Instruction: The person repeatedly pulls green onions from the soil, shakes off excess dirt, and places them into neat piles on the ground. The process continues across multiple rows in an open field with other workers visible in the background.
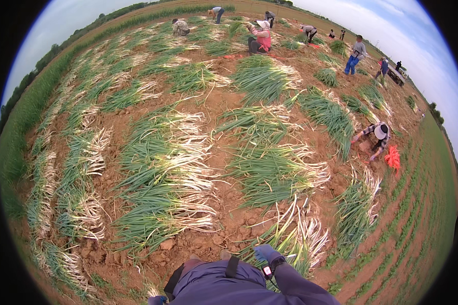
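Observation:
My right hand (266, 253), in a blue glove with a watch at the wrist, is low in front of me with its fingers curled. It overlaps the near edge of a pile of spring onions (309, 240) with white stems and green leaves. Whether it grips any stalks cannot be made out. Only a small part of my left hand (157, 300), also blue-gloved, shows at the bottom edge. Close by it are a few pale onion ends (152, 289); the fingers are hidden. Straight ahead, long rows of pulled spring onions (171, 179) lie on brown soil.
To the right, a person (379, 133) in a checked shirt crouches beside a bundle of red ties (392, 157). Another person (262, 38) in pink squats farther off, with several more people behind. Green crop rows (400, 213) run along the right; a truck (396, 75) stands far back.

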`<move>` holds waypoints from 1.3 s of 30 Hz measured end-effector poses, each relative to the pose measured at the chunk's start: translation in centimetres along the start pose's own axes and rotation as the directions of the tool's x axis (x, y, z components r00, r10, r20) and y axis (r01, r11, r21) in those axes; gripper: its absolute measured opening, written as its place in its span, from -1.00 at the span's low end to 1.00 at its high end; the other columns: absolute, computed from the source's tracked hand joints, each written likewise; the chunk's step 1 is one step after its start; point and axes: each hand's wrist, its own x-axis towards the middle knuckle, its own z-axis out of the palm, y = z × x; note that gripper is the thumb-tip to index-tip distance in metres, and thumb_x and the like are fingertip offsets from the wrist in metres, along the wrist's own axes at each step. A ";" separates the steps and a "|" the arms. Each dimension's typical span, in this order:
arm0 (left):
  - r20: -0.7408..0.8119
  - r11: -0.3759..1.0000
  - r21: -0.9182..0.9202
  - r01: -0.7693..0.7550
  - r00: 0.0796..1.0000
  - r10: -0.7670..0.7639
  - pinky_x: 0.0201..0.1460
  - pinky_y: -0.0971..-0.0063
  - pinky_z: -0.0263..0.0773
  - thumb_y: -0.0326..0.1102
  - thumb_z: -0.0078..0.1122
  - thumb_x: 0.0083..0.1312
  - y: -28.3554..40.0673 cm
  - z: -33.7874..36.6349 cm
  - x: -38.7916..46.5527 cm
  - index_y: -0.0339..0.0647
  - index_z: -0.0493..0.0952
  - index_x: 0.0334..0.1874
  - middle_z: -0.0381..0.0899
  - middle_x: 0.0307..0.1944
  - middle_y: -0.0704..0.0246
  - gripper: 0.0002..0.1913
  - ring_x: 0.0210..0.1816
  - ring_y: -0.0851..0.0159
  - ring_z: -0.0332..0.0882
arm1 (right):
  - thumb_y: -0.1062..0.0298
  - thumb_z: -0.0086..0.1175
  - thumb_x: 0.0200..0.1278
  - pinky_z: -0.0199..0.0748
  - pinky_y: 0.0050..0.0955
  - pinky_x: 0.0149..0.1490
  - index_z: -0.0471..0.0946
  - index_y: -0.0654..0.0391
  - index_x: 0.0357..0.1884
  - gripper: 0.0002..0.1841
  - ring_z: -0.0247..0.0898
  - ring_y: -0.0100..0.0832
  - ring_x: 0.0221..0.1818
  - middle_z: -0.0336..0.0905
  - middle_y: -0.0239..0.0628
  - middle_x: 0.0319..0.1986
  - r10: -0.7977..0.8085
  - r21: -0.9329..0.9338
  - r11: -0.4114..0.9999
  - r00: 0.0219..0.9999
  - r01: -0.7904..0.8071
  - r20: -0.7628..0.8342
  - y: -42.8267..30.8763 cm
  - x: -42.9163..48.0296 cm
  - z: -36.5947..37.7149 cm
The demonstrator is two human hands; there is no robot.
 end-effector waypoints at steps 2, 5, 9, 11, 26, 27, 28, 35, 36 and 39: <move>-0.011 1.000 -0.008 0.003 1.000 -0.003 -0.17 0.21 0.60 -0.04 0.43 -0.05 0.0 0.4 0.5 -0.32 0.69 -0.23 0.72 -0.39 0.09 -0.53 -0.28 0.03 0.73 | 0.19 0.02 0.37 0.54 -0.24 -0.37 0.61 0.05 -0.12 -0.77 0.55 -0.30 -0.52 0.67 -0.28 -0.34 -0.291 -0.646 0.710 0.952 0.280 0.093 -2.8 1.7 1.9; -0.031 1.000 -0.005 -0.003 1.000 0.003 -0.17 0.19 0.59 -0.03 0.42 -0.05 1.0 0.5 1.3 -0.31 0.69 -0.23 0.72 -0.38 0.08 -0.54 -0.27 0.00 0.73 | 0.19 0.06 0.32 0.53 -0.22 -0.36 0.57 0.11 -0.20 -0.79 0.53 -0.26 -0.53 0.61 -0.27 -0.43 -0.519 -0.751 0.465 0.832 0.468 0.197 -7.7 3.3 4.2; -0.047 1.000 -0.003 -0.010 0.999 0.010 -0.17 0.17 0.59 -0.02 0.41 -0.04 2.0 0.8 1.7 -0.29 0.69 -0.24 0.72 -0.37 0.06 -0.54 -0.26 -0.02 0.72 | 0.17 0.11 0.28 0.53 -0.20 -0.33 0.57 0.12 -0.25 -0.78 0.58 -0.24 -0.47 0.60 -0.22 -0.47 -0.380 -0.646 0.701 0.925 0.303 0.022 -11.5 4.1 7.6; -0.060 1.000 -0.004 -0.008 0.998 0.008 -0.16 0.16 0.58 -0.01 0.41 -0.03 2.1 1.0 1.8 -0.28 0.69 -0.24 0.72 -0.37 0.06 -0.54 -0.25 -0.04 0.72 | 0.13 0.11 0.29 0.53 -0.22 -0.34 0.59 0.13 -0.27 -0.75 0.59 -0.25 -0.46 0.61 -0.23 -0.49 -0.512 -0.713 0.545 0.848 0.442 0.134 -11.7 4.2 8.8; -0.072 0.990 -0.110 0.085 0.993 -0.093 -0.15 0.09 0.56 0.03 0.34 0.04 -9.7 5.6 -0.1 -0.22 0.70 -0.26 0.71 -0.33 0.01 -0.57 -0.20 -0.14 0.69 | 0.16 0.14 0.17 0.54 -0.12 -0.30 0.56 -0.03 -0.21 -0.80 0.64 -0.13 -0.35 0.67 -0.21 -0.40 -0.347 -0.896 -0.164 0.826 0.413 0.444 -4.1 2.9 4.1; -0.070 0.989 -0.116 0.091 0.993 -0.099 -0.15 0.09 0.56 0.03 0.34 0.04 -10.0 5.7 -0.4 -0.23 0.70 -0.26 0.70 -0.33 0.00 -0.57 -0.20 -0.14 0.69 | 0.16 0.13 0.17 0.54 -0.11 -0.28 0.55 -0.04 -0.21 -0.81 0.64 -0.13 -0.33 0.68 -0.23 -0.37 -0.318 -0.913 -0.198 0.858 0.355 0.403 -4.1 2.9 4.1; -0.072 0.988 -0.122 0.097 0.992 -0.106 -0.15 0.09 0.56 0.03 0.34 0.04 -10.2 5.7 -0.5 -0.23 0.70 -0.26 0.70 -0.33 0.00 -0.57 -0.20 -0.14 0.69 | 0.17 0.13 0.17 0.54 -0.12 -0.28 0.55 -0.05 -0.23 -0.83 0.64 -0.15 -0.34 0.68 -0.25 -0.38 -0.349 -0.896 -0.286 0.834 0.340 0.428 -4.1 3.1 4.1; -0.083 0.987 -0.136 0.085 0.992 -0.097 -0.16 0.10 0.56 0.04 0.35 0.04 -8.5 6.0 -0.2 -0.26 0.70 -0.26 0.70 -0.33 -0.02 -0.55 -0.19 -0.13 0.70 | 0.16 0.10 0.18 0.49 -0.14 -0.34 0.52 -0.08 -0.32 -0.88 0.61 -0.16 -0.37 0.63 -0.30 -0.46 -0.404 -0.758 -0.397 0.643 0.518 0.651 -3.6 6.6 6.0; -0.084 0.987 -0.139 0.082 0.992 -0.094 -0.16 0.10 0.56 0.04 0.35 0.04 -8.2 6.1 -0.2 -0.27 0.70 -0.26 0.70 -0.33 -0.02 -0.55 -0.19 -0.13 0.70 | 0.16 0.10 0.18 0.47 -0.14 -0.35 0.52 -0.09 -0.31 -0.89 0.60 -0.15 -0.38 0.61 -0.30 -0.48 -0.418 -0.704 -0.435 0.567 0.562 0.710 -3.6 7.1 6.3; -0.084 0.988 -0.138 0.075 0.993 -0.087 -0.16 0.11 0.56 0.04 0.35 0.04 -7.3 6.2 0.0 -0.28 0.69 -0.26 0.70 -0.33 -0.03 -0.54 -0.19 -0.13 0.70 | 0.17 0.11 0.16 0.45 -0.12 -0.36 0.51 -0.10 -0.26 -0.87 0.56 -0.09 -0.41 0.59 -0.26 -0.48 -0.360 -0.764 -0.296 0.674 0.573 0.645 -3.9 8.0 7.3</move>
